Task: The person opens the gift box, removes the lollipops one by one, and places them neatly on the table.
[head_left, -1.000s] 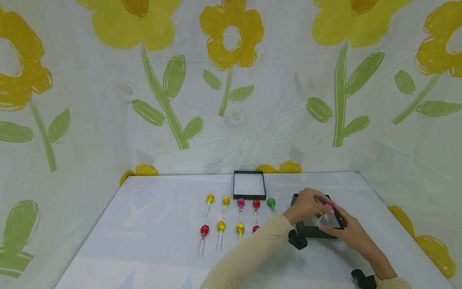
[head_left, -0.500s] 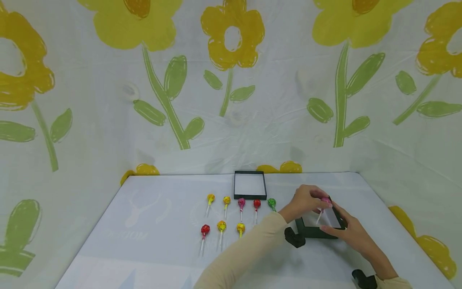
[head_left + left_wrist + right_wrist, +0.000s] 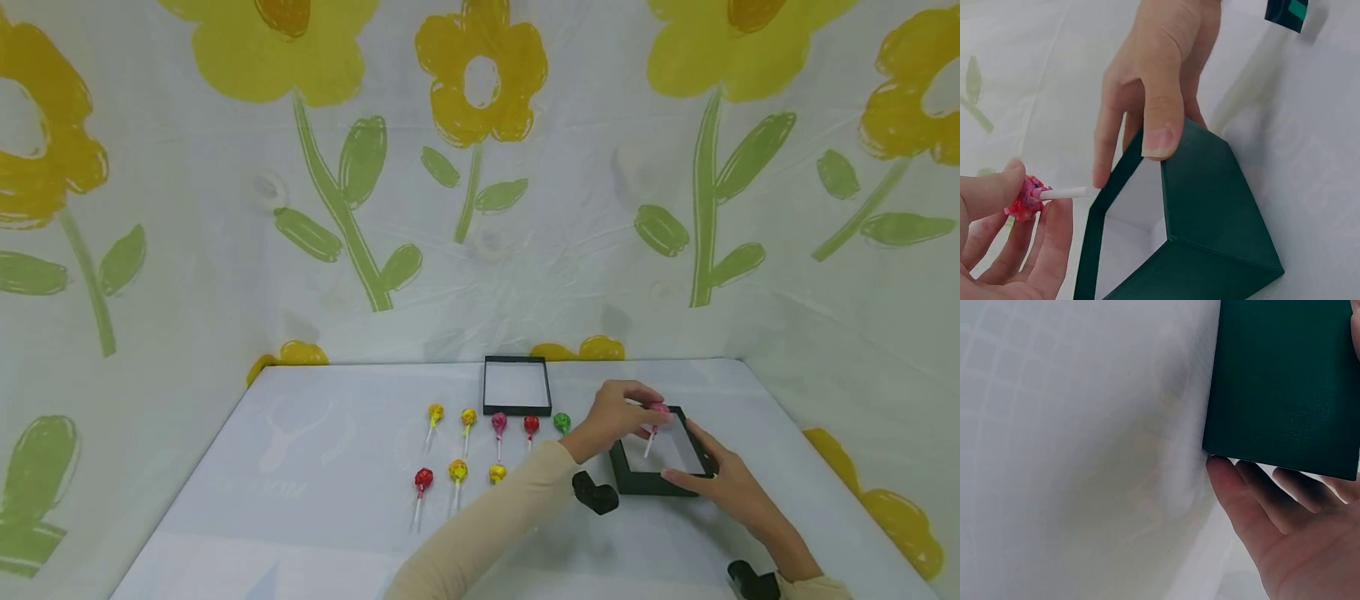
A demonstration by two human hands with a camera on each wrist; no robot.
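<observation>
My left hand [image 3: 621, 417] pinches a pink-wrapped lollipop [image 3: 1027, 199] by its head between thumb and fingers. In the head view the white stick points down over the opening of a dark green box [image 3: 651, 484]. The left wrist view has the stick's end right beside the box rim. My right hand [image 3: 723, 477] grips the box at its right side, thumb over the near rim and fingers along the outer wall. From the right wrist, the fingers [image 3: 1241, 500] lie against the lower edge of the green wall. The box has a white inside.
Several lollipops stand out in two rows left of the box, among them a red lollipop [image 3: 423, 478] and a green lollipop [image 3: 562, 423]. A dark-rimmed lid or tray [image 3: 517, 410] lies behind them. My left sleeve [image 3: 480, 521] covers part of the near row.
My left hand has moved left and slightly up with the pink lollipop, from the box's right part toward its left. My right hand stays at the box.
</observation>
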